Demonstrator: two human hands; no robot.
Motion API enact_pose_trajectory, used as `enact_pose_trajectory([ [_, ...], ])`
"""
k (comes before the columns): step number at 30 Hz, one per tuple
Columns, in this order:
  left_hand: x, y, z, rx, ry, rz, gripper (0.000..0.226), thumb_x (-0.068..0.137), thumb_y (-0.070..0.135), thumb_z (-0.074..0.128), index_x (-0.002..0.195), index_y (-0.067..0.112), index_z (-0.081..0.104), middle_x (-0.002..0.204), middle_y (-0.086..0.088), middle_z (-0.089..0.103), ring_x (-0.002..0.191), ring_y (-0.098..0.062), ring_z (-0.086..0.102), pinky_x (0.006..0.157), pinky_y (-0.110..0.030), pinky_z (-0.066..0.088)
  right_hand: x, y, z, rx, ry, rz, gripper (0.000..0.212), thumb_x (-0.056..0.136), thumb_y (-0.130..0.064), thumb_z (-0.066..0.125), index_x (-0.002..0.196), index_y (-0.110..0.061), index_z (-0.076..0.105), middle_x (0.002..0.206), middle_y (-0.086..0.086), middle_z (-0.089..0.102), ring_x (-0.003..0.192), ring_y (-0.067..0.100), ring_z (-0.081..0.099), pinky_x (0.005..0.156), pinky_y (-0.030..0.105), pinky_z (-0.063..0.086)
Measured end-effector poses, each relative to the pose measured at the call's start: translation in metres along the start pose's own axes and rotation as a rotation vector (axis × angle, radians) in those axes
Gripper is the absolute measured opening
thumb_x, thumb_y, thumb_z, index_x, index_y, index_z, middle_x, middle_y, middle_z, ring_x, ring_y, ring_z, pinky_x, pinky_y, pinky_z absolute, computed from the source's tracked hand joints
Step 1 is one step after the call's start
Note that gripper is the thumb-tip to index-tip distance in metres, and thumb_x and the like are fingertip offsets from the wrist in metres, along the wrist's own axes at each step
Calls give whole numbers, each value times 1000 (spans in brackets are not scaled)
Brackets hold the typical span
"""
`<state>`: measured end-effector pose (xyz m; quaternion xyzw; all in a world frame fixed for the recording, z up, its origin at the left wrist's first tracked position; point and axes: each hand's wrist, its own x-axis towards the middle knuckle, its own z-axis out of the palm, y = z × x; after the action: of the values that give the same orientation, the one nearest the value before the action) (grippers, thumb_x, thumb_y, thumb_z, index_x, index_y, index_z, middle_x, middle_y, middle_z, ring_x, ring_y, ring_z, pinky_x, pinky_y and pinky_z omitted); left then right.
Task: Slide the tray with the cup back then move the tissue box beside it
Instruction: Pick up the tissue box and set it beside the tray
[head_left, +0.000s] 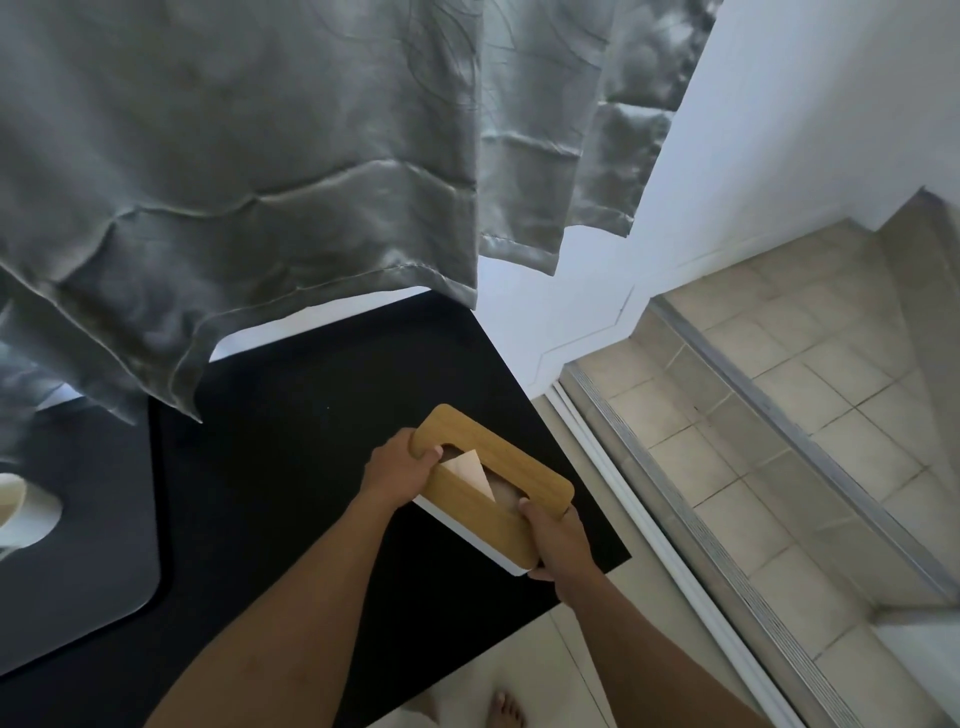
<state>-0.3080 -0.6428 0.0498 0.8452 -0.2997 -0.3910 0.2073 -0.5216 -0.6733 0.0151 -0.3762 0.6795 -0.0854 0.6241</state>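
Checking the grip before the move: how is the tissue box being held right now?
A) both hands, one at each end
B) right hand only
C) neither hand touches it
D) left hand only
A: the left hand grips the far end of the tissue box and the right hand grips its near end.

I see a black counter filling the lower middle of my view, its right corner jutting toward the floor. A grey curtain hangs over the counter's far edge, its hem creased and folded. Behind the curtain stands a white wall, running down to a metal door track that crosses the beige tiles at a slant. At the bottom edge, bare toes rest on the pale tiles just beside the counter's near edge.
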Motion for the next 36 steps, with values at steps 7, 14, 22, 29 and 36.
enact_pose_trajectory([
  [7, -21, -9, 1, -71, 54, -25, 55, 92, 43, 58, 141, 24, 41, 136, -7, 52, 125, -28, 52, 100, -47, 44, -8, -1, -2, 2, -50, -53, 73, 91, -45, 57, 150, -31, 15, 126, 1, 40, 109, 26, 47, 77, 46, 56],
  [14, -48, -25, -13, -130, 148, -67, 60, 91, 45, 61, 143, 24, 38, 138, -8, 51, 125, -29, 52, 102, -49, 45, -21, -16, -1, -70, -139, -137, 79, 88, -47, 61, 149, -35, 13, 137, 8, 41, 117, 33, 51, 73, 47, 61],
  [22, -85, -59, -36, -271, 226, -108, 67, 87, 45, 66, 143, 25, 33, 134, -8, 48, 111, -26, 55, 94, -53, 54, -35, -34, 21, -192, -128, -361, 73, 91, -43, 57, 150, -23, 20, 131, 8, 48, 105, 21, 48, 92, 43, 47],
  [29, -104, -83, -50, -380, 361, -119, 69, 88, 43, 66, 145, 18, 35, 120, -1, 46, 102, -22, 55, 80, -41, 60, -48, -49, 51, -284, -229, -484, 60, 94, -42, 54, 146, -23, 32, 118, -3, 47, 104, 15, 46, 97, 42, 42],
  [36, -102, -106, -70, -473, 421, -157, 76, 91, 42, 63, 152, 13, 29, 144, -13, 45, 109, -23, 53, 70, -31, 56, -51, -72, 90, -371, -309, -492, 61, 91, -42, 55, 146, -26, 33, 117, -4, 46, 107, 17, 48, 103, 51, 44],
])
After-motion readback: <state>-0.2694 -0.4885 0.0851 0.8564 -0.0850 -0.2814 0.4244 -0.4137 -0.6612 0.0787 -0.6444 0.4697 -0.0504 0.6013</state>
